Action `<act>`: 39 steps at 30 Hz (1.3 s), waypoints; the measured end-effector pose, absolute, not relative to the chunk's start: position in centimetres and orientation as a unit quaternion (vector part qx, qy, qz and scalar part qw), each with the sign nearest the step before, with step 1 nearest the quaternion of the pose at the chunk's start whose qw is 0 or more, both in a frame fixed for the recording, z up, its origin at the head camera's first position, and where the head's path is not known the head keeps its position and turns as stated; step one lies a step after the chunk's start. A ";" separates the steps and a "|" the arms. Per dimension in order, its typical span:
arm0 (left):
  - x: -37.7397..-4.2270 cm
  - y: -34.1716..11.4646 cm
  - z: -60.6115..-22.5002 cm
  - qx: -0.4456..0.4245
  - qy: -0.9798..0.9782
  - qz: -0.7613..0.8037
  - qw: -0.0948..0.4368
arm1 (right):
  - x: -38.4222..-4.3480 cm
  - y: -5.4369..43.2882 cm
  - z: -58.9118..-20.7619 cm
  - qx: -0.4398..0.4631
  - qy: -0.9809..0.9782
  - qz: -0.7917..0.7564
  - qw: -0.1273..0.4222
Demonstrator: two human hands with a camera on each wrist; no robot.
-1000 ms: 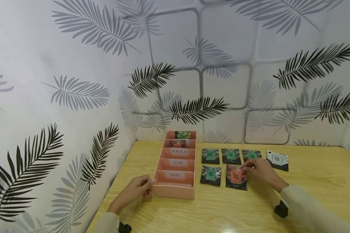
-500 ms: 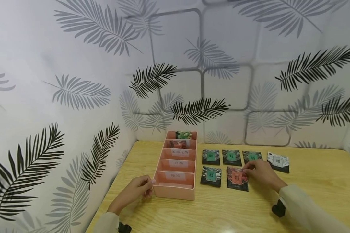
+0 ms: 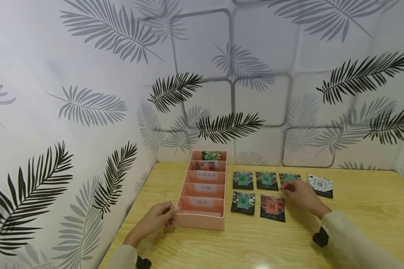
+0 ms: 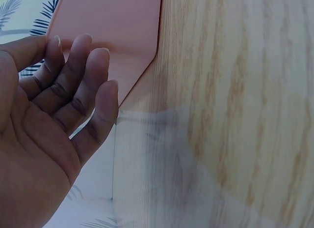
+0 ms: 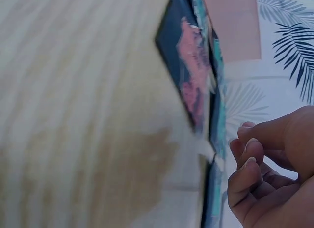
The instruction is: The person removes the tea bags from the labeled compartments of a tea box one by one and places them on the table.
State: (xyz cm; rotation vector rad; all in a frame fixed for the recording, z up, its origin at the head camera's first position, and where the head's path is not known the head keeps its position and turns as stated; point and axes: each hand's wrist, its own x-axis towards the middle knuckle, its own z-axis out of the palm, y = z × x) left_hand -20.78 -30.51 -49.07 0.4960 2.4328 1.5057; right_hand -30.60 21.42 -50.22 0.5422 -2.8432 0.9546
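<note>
At the left stands a long pink divided box (image 3: pixel 202 223), its compartments bearing paper labels. My left hand (image 3: pixel 158 220) pinches its near left corner between thumb and index finger; in the left wrist view the other fingers of this hand (image 4: pixel 64 100) curl loosely beside the pink wall. My right hand (image 3: pixel 303 196) is loosely curled with nothing between its fingers, just right of a red-labelled tea packet (image 3: pixel 272 208) and overlapping the lower edge of a green-labelled packet (image 3: pixel 290 178). The right wrist view shows its fingertips (image 5: pixel 251 161) apart from the packets.
More tea packets lie flat in two rows: green-labelled ones (image 3: pixel 243 181) (image 3: pixel 267 181), a green-labelled one with white flowers (image 3: pixel 243 203), and a white one (image 3: pixel 320 185). The box's rear compartments hold a green packet (image 3: pixel 211 155) and a red packet (image 3: pixel 205 166). A patterned wall (image 3: pixel 256 145) borders the table.
The right hand has moved off the red-labelled packet's upper right edge, up toward the green-labelled packet behind it. The red-labelled packet stays on the table. The left hand keeps its place on the box.
</note>
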 end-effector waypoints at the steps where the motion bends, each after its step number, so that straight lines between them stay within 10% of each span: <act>1: -20.8 -30.5 -49.1 0.168 0.832 0.516 0.119 | -30.7 21.3 -50.0 0.176 -0.931 0.317 0.046; 39: -20.9 -30.7 -49.1 0.167 0.831 0.516 0.121 | -33.0 13.9 -45.3 0.227 -0.896 0.376 0.069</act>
